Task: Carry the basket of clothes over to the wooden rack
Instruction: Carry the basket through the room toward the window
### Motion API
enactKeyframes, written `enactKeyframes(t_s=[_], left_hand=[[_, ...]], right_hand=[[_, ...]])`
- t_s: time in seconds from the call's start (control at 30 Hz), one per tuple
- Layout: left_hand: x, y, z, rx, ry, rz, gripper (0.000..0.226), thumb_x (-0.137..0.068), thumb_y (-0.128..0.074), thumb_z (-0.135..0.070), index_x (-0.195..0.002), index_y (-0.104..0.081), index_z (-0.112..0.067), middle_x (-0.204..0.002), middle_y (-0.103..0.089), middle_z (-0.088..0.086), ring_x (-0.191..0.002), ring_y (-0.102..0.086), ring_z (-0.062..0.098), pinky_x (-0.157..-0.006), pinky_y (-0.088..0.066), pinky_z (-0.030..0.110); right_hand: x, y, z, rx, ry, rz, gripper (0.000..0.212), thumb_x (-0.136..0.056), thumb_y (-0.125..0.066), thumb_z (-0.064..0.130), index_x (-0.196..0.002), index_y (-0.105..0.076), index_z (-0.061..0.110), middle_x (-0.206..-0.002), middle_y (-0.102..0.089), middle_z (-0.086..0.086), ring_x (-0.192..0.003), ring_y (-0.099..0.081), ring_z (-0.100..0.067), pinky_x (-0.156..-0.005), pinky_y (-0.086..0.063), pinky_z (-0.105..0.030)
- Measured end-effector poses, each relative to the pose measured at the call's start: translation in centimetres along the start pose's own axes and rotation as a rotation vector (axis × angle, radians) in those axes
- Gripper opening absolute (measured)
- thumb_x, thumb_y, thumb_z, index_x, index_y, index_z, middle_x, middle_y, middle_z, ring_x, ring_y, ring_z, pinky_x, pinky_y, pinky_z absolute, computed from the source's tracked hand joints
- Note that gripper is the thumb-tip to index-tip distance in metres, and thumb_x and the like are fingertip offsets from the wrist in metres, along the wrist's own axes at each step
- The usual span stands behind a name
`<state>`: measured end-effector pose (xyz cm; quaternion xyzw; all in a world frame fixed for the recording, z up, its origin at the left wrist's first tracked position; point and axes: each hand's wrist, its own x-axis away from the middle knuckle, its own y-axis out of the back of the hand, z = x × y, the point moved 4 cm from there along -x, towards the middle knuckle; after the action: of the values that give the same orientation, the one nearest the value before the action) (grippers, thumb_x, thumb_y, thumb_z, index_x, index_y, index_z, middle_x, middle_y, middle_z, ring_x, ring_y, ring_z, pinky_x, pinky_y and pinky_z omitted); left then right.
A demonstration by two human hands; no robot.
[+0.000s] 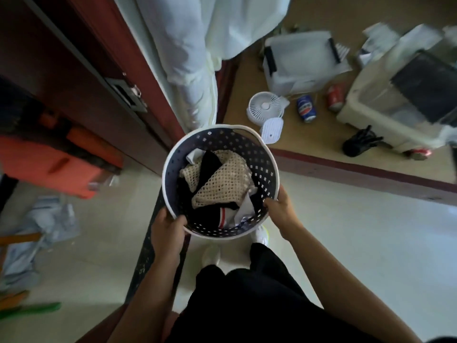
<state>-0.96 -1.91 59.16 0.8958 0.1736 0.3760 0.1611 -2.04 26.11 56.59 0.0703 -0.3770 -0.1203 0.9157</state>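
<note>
Dark trousers and two white shoes sit closest below, and just ahead both hands are on the basket (170,169). Left hand (168,227) curls over the near-left rim, thumb inside; right hand (279,206) clamps the near-right rim, fingers hooked in. One round perforated basket, dark inside with a white rim, held out in front over the pale floor (346,243), just short of the doorway. Inside lies a loose heap of clothes (220,186): one beige mesh piece on top, dark and white pieces beneath. It looks light and stiff, the load soft, so opposite rim grips should keep it level. Beyond it: one small white fan (265,106), two drink cans (306,108). No wooden rack shows yet.
</note>
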Motion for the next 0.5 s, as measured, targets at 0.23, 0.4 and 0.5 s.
enactKeyframes(t_s=[0.23, 0.4, 0.5], left_hand=[[5.6, -3.1, -6.6, -0.073, -0.317, 0.280, 0.055, -0.077, -0.062, -0.004, -0.131, -0.054, -0.005, -0.122, -0.068, 0.016, -0.111, -0.064, 0.035, -0.095, -0.049, 0.042], [11.9, -9.2, -9.2, -0.128, -0.513, 0.594, 0.072, -0.058, -0.058, -0.007, -0.129, -0.061, -0.016, -0.120, -0.071, 0.012, -0.108, -0.066, 0.034, -0.099, -0.052, 0.049], [18.2, -13.5, -9.9, -0.209, -0.556, 0.810, 0.064, -0.064, -0.057, 0.001, -0.127, -0.062, -0.008, -0.101, -0.069, 0.007, -0.085, -0.063, 0.022, -0.078, -0.052, 0.035]], right_hand=[[8.7, 3.8, -0.3, -0.318, 0.092, -0.345, 0.054, -0.088, -0.052, -0.004, -0.135, -0.061, 0.021, -0.109, -0.071, 0.001, -0.101, -0.065, -0.019, -0.079, -0.055, -0.030], [17.7, 9.9, -4.8, -0.492, 0.138, -0.657, 0.053, -0.092, -0.054, -0.003, -0.136, -0.058, 0.026, -0.111, -0.070, 0.007, -0.107, -0.068, -0.019, -0.087, -0.056, -0.033], [23.1, 14.2, -7.8, -0.592, 0.176, -0.847, 0.054, -0.090, -0.059, 0.005, -0.141, -0.058, 0.023, -0.119, -0.072, 0.004, -0.112, -0.069, -0.019, -0.100, -0.058, -0.047]])
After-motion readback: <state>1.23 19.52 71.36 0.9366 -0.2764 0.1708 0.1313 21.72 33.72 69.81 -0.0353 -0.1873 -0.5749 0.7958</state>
